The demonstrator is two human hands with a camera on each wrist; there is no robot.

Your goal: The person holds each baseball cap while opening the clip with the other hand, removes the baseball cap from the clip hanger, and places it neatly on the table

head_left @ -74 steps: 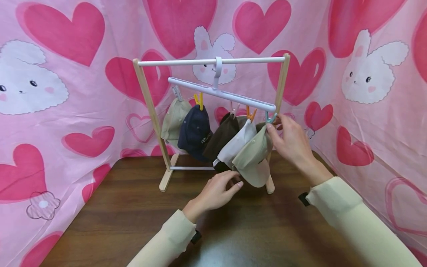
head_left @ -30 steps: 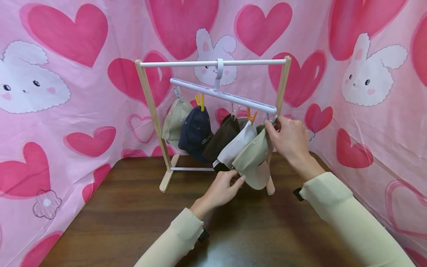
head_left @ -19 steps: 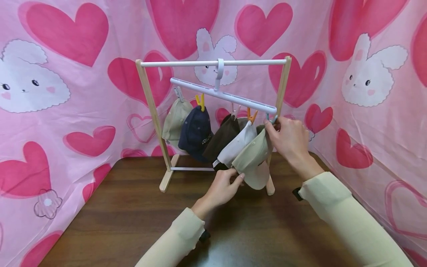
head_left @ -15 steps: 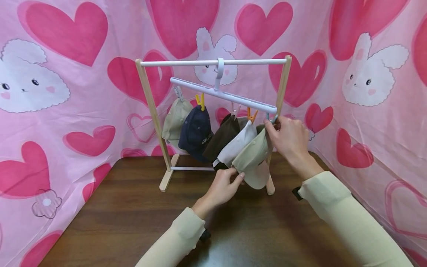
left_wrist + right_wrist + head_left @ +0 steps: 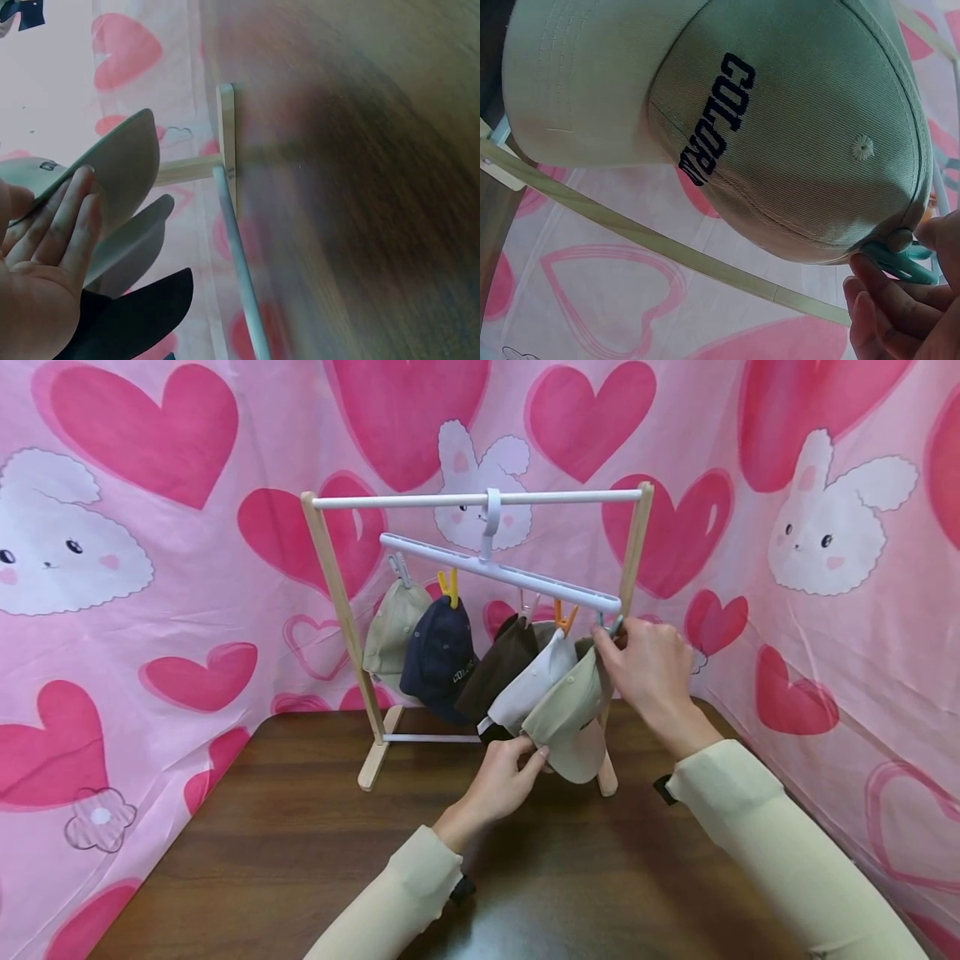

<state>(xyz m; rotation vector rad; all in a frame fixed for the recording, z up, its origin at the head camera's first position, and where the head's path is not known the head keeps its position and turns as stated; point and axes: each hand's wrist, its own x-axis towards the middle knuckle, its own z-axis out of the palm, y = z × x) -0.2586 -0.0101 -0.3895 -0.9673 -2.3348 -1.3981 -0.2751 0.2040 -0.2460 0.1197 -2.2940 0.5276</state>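
A light beige cap [image 5: 558,710] with dark lettering [image 5: 718,116] on its front hangs at the right end of the white hanger [image 5: 525,581]. My right hand [image 5: 652,668] pinches the teal clothespin [image 5: 904,264] at the cap's crown, beside its top button. Lower down, my left hand [image 5: 501,781] holds the same cap's edge between thumb and fingers, which lie along the brim in the left wrist view. Left of it on the hanger are a white cap [image 5: 528,685], a dark brown cap [image 5: 498,672], a navy cap [image 5: 437,656] and another beige cap [image 5: 392,631].
The hanger tilts down to the right from the white rail [image 5: 397,501] of a wooden stand [image 5: 333,585]. Yellow [image 5: 449,589] and orange clothespins [image 5: 564,617] are among those on the other caps. A brown table [image 5: 315,860] carries the stand; pink fabric [image 5: 285,427] surrounds it.
My right hand has shifted slightly onto the teal clothespin, with the thumb now over it. My left hand has closed in on the beige cap's lower edge. Little differs over the last half second.
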